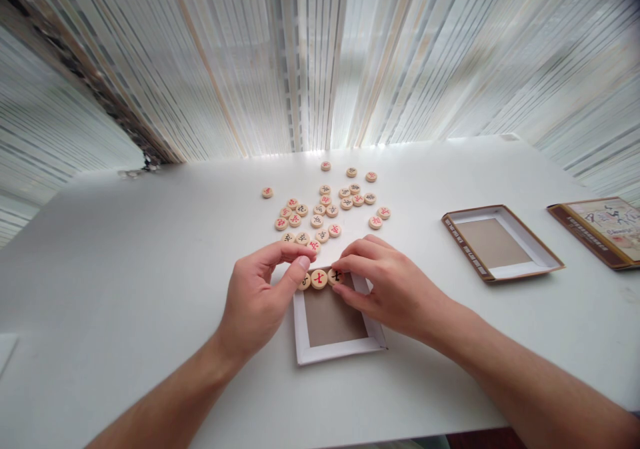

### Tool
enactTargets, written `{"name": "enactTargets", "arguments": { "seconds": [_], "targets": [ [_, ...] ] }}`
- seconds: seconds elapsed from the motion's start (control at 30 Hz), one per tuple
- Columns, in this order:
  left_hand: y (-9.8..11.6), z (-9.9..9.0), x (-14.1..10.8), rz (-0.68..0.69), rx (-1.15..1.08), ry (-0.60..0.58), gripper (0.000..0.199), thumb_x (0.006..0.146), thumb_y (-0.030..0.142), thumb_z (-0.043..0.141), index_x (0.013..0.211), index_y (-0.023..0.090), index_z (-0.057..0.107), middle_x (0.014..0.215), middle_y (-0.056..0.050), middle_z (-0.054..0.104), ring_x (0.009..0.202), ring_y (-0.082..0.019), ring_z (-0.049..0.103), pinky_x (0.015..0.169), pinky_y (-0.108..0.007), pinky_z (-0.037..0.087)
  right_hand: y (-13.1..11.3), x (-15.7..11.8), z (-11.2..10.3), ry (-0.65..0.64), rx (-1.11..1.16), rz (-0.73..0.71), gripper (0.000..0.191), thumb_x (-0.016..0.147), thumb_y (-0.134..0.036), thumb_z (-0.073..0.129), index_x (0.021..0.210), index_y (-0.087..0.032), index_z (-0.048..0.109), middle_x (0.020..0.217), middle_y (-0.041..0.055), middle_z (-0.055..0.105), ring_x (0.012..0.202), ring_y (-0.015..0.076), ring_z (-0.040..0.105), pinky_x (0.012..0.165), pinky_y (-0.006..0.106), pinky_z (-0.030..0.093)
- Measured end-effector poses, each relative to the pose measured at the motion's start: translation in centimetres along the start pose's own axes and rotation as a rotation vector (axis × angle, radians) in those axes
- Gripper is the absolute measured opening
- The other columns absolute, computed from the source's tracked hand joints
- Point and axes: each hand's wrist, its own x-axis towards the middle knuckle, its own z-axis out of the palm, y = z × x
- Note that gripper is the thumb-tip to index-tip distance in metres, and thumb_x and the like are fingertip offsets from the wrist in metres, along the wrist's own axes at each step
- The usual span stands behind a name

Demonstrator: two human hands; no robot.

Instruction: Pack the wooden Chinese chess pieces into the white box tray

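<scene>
At the far end of a shallow box tray (340, 355) with white sides and a brown floor, three round wooden Chinese chess pieces sit in a row. My left hand (260, 295) curls at the left end, thumb and forefinger closed at the left chess piece (305, 281), which they partly cover. Between them is a chess piece with a red character (319, 279), touched by no finger I can see. My right hand (383, 279) pinches the right chess piece (337, 277), marked in black, between thumb and fingers near the tray's far right corner.
Beyond my hands, several loose chess pieces (325, 201) with red and black characters are scattered over the white table (175, 289). On the right lie an open brown-edged box part (500, 242) and a printed box lid (607, 229). A striped curtain (310, 55) hangs behind.
</scene>
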Motion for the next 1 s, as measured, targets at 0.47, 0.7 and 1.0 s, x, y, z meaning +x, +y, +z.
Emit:
{"name": "enactTargets", "arguments": {
  "seconds": [0.47,0.7,1.0],
  "targets": [
    [-0.1,0.1,-0.1,-0.002,0.007,-0.004,0.012,0.096,0.026,0.074,0.095,0.021,0.084,0.094,-0.005,0.083,0.096,-0.023,0.078,0.095,-0.032,0.060,-0.1,0.1,-0.8,0.013,-0.006,-0.008,0.007,0.094,-0.015,0.077,0.100,-0.017,0.076,0.096,0.0100,0.075,0.087,0.0259,0.064,0.077,0.040,0.057],
    [-0.3,-0.8,0.9,0.039,0.066,0.066,0.013,0.095,0.028,0.075,0.095,0.020,0.084,0.096,-0.006,0.085,0.096,-0.025,0.079,0.095,-0.035,0.061,0.1,0.3,-1.2,0.175,0.039,0.058,0.005,0.097,-0.021,0.071,0.099,-0.019,0.075,0.091,0.0085,0.076,0.081,0.0233,0.067,0.076,0.039,0.057],
    [-1.4,-1.9,2.4,0.044,0.109,0.135,0.016,0.095,0.032,0.075,0.099,0.019,0.084,0.101,-0.007,0.086,0.098,-0.025,0.080,0.097,-0.037,0.062,1.1,1.0,-1.4,0.331,0.123,0.201,0.018,0.096,-0.020,0.065,0.080,-0.021,0.070,0.073,0.0030,0.071,0.068,0.0181,0.062,0.057,0.028,0.046]
  ]
}}
